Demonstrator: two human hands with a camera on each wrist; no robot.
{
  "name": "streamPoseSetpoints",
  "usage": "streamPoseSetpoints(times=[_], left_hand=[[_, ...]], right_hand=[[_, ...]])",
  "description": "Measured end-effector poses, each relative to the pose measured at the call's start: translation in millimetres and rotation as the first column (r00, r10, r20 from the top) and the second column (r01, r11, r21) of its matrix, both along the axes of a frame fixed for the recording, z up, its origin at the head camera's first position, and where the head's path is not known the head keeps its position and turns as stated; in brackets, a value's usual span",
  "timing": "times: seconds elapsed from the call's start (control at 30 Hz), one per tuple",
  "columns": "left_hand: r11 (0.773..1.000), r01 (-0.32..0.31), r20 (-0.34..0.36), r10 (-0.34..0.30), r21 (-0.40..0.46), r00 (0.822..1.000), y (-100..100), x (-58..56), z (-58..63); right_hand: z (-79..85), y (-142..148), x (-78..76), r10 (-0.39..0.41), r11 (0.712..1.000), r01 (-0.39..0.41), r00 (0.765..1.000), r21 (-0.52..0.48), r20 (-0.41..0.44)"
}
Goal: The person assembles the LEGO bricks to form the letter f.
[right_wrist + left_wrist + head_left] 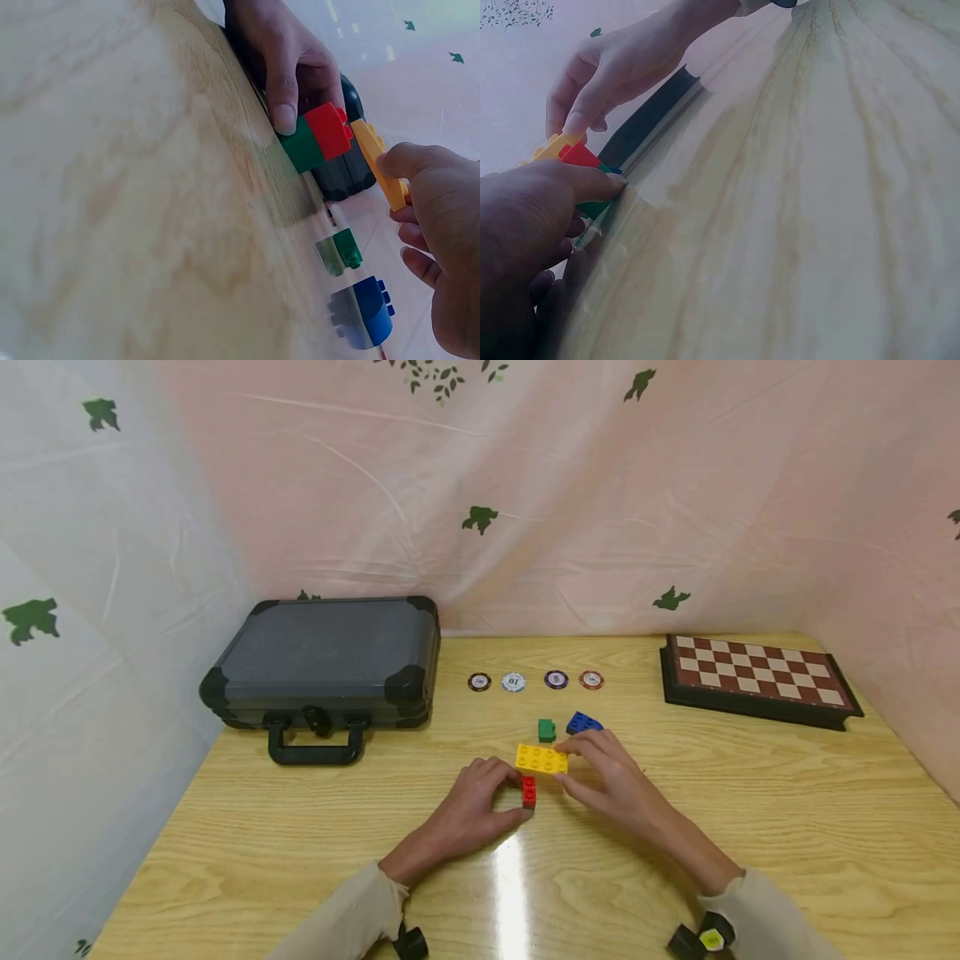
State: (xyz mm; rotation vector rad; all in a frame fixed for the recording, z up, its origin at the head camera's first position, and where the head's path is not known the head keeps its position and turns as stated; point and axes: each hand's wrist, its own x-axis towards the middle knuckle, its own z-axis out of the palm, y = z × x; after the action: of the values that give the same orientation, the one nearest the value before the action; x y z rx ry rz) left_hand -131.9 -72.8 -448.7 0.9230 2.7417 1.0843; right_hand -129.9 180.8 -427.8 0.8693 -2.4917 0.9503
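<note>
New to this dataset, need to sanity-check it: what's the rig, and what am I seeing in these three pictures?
There is no machine: a person is working bare-handed. The wide picture is taken from the person's head, looking forward and down. The other two are taken from the left and right wrists, so the table looks tilted there.

The left hand holds a small stack: a red brick on a green one. The right hand pinches a yellow brick close to it; I can't tell whether they touch.

Farther back lie a loose green brick, a blue brick and four chips, with a case to the left and a chessboard to the right.
</note>
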Motion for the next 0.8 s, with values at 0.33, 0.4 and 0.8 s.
streamPoseSetpoints(times=[0.33,0.4,0.8], left_hand=[[1.000,-0.007,-0.035,0.007,-0.016,0.999,0.4,0.8,0.7],[1.000,-0.007,-0.039,0.006,-0.016,0.999,0.5,0.7,0.6],[0.999,-0.010,-0.011,0.010,-0.032,1.000,0.9,0.5,1.5]], right_hand=[[-2.1,1.8,1.0,0.063,0.998,-0.063,0.996,0.009,-0.062],[-2.5,1.8,1.4,0.074,0.997,-0.074,0.995,0.005,-0.069],[-4.8,2.0,4.3,0.122,0.992,-0.123,0.988,-0.008,-0.091]])
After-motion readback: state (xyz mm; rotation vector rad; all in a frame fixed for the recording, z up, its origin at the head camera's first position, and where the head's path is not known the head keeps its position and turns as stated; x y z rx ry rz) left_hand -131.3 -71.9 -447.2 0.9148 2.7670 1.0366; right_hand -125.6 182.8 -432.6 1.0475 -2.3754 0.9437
